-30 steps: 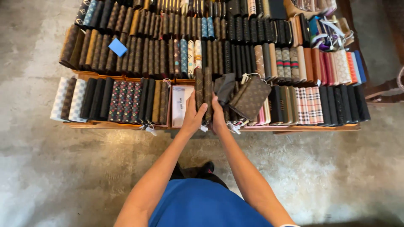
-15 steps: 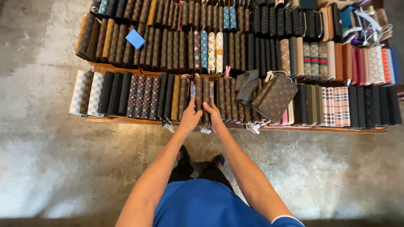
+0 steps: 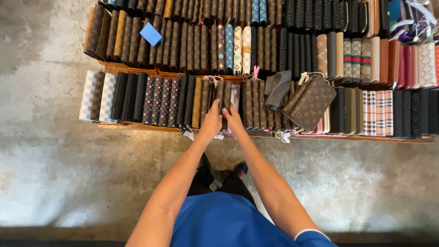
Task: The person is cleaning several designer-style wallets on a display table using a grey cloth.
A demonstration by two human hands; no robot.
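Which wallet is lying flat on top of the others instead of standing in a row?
The small blue wallet, resting on the brown wallets in the back row at upper left. Every other wallet there stands on edge; this one lies flat.

blue short-sleeved shirt (image 3: 224,222) with white sleeve trim, dark trousers (image 3: 215,180), bare forearms

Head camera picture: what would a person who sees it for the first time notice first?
First, the two bare hands at the middle: the left hand and the right hand press on the brown patterned wallets standing upright in the front row of the low wooden display rack. Next, the bright blue square card lying on the dark wallets of the back row, upper left. A flat brown patterned pouch leans tilted right of the hands.
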